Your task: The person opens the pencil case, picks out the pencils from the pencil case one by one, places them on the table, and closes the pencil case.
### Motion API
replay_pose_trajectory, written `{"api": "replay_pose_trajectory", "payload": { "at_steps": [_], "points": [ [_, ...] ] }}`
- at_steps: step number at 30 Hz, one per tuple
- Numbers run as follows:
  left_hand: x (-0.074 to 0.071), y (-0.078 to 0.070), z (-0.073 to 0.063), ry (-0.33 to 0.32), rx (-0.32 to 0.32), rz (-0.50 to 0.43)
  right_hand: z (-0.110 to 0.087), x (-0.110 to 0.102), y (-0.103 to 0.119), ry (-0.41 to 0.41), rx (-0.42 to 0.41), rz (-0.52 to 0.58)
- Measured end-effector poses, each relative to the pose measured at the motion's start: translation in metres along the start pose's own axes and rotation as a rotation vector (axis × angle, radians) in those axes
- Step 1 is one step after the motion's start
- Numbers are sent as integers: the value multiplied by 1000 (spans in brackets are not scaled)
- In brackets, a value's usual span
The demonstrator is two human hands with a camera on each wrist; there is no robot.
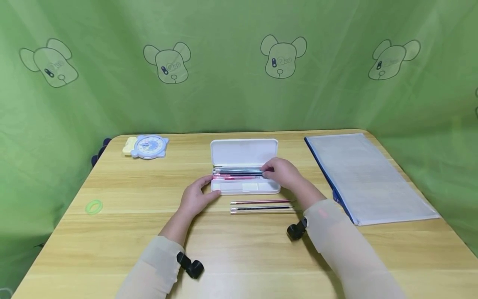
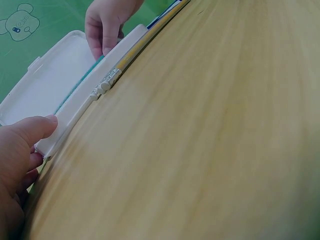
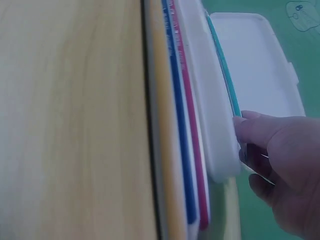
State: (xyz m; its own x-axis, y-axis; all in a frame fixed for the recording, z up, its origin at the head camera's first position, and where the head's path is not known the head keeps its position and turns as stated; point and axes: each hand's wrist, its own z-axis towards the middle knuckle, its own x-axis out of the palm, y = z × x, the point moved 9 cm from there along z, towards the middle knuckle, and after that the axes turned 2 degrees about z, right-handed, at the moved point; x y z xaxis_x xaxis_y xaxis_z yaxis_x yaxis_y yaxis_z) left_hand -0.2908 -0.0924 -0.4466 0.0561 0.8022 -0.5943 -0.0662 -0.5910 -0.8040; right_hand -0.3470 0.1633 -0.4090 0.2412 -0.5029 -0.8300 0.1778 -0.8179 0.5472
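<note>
Open white pencil case [image 1: 244, 152] on a wooden table [image 1: 239, 257]

The left hand [image 1: 195, 197] holds its left end; the right hand [image 1: 282, 172] pinches a pencil [image 1: 239, 170] at the right. Three loose pencils [image 1: 260, 207] lie in front, a zipper folder [image 1: 373, 178] right, a toy clock [image 1: 150, 146] left.

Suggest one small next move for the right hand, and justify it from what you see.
Probably lower the teal pencil flat into the open case and let go. The right hand pinches it at the case's right end, pink items already lie inside, and the left hand grips the left end.
</note>
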Motion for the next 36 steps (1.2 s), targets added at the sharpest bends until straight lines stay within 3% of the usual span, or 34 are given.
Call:
{"api": "replay_pose_trajectory", "payload": {
  "at_steps": [13, 20, 24, 30, 36],
  "points": [
    [-2, 0, 2, 8, 9, 13, -47, -19, -6, -29, -45, 124],
    [0, 0, 2, 15, 4, 12, -83, -12, -5, -15, -152, 80],
    [0, -1, 2, 18, 1, 14, -99, -6, -12, 5, -153, 72],
    [-1, -2, 2, 16, 2, 21, -113, 0, -20, 20, -137, 43],
    [0, 0, 2, 16, -1, 17, -121, 3, -16, 34, -189, 0]
  ]
}}
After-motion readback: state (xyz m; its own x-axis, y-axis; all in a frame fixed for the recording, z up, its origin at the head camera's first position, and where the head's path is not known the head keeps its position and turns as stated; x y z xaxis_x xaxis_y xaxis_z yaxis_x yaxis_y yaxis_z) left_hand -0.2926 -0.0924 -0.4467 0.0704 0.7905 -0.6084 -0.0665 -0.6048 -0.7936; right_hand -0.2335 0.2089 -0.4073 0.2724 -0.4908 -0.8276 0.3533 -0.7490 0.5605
